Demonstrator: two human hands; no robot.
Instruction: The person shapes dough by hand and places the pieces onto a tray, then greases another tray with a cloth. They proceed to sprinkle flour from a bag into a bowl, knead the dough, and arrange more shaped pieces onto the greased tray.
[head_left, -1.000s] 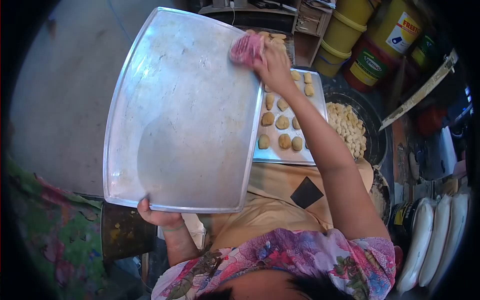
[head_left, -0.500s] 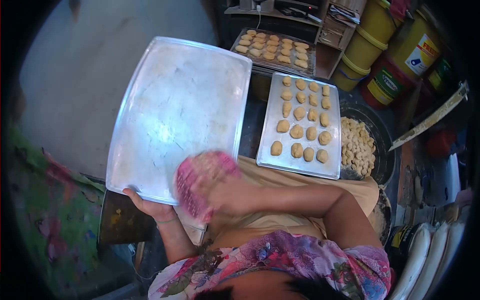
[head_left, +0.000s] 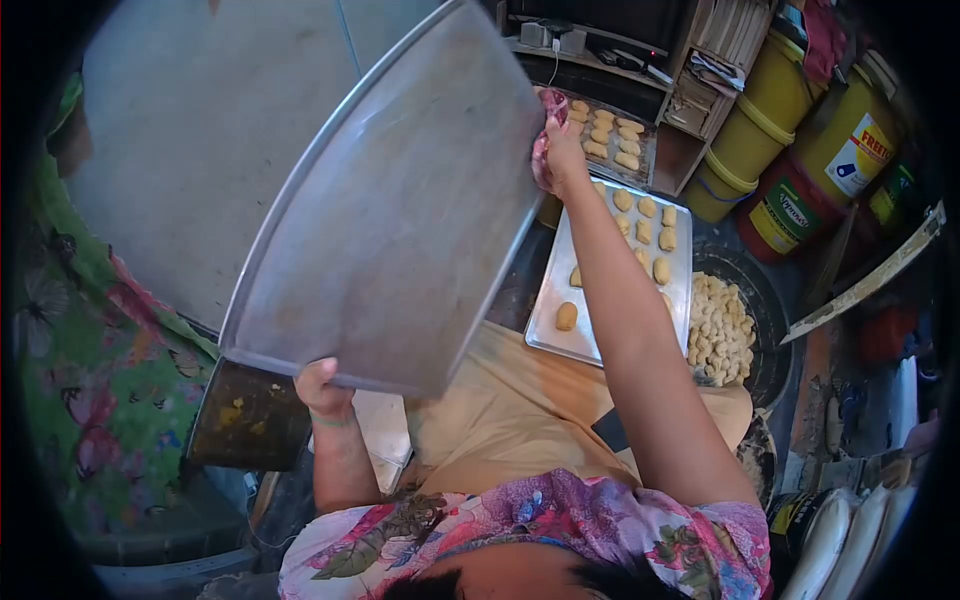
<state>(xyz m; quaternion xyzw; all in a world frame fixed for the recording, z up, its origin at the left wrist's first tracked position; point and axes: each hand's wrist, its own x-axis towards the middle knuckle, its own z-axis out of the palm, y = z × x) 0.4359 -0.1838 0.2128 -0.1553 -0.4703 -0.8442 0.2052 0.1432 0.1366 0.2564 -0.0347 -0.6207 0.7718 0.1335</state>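
A large empty metal tray [head_left: 390,210] is held up at a tilt in front of my body. My left hand [head_left: 325,390] grips its lower edge, thumb over the rim. At the tray's upper right edge my right hand [head_left: 562,150] is closed round a pink cloth [head_left: 545,140], pressed against the rim. Beneath my right forearm lies a second tray [head_left: 560,340] with rows of dough pieces [head_left: 566,316], partly hidden by the arm. To its right, a round dark basin [head_left: 775,345] holds a heap of small dough pieces [head_left: 718,330].
Behind is another tray of dough pieces [head_left: 628,146], near a wooden shelf [head_left: 715,75]. Stacked yellow buckets [head_left: 755,135] and a red bucket [head_left: 785,215] stand at the right. A long pale blade-like strip [head_left: 870,270] juts in there. Green patterned cloth [head_left: 110,380] hangs at the left.
The tray has been raised and tilted, its face now darker. My right hand has moved with the cloth from the tray's lower right corner up to its far right edge.
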